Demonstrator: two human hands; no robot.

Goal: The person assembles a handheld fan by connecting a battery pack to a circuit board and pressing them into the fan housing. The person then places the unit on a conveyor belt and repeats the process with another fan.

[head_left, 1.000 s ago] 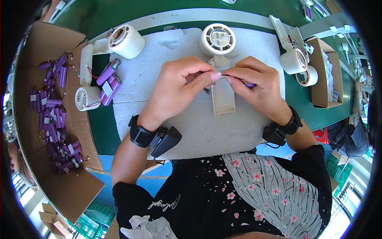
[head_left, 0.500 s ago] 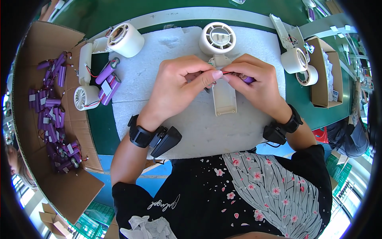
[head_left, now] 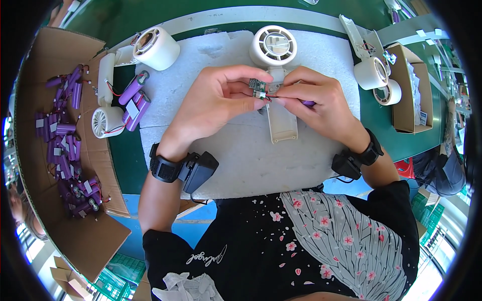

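Note:
Between the thumb and fingers of my left hand (head_left: pixel 211 103) is a small green circuit board (head_left: pixel 258 86) with a white connector on it. My right hand (head_left: pixel 321 103) pinches thin red and black wires (head_left: pixel 271 95) that run to the board's connector. A purple battery (head_left: pixel 308 103) shows beneath the right fingers, mostly hidden by them. Below both hands lies a white handheld fan (head_left: pixel 273 46), its round head away from me. Its open handle shell (head_left: pixel 282 128) points toward me on the pale foam sheet (head_left: pixel 221 155).
A cardboard box (head_left: pixel 95 175) of purple batteries stands at left. Beside it are a fan housing (head_left: pixel 107 122), a battery pair (head_left: pixel 136 103) and a white fan head (head_left: pixel 156 48). At right are more fan parts (head_left: pixel 371 73) and a smaller carton (head_left: pixel 409 95).
My left hand has shifted slightly left and turned, so the circuit board and its connector now show. The fingertips of both hands have drawn apart a little.

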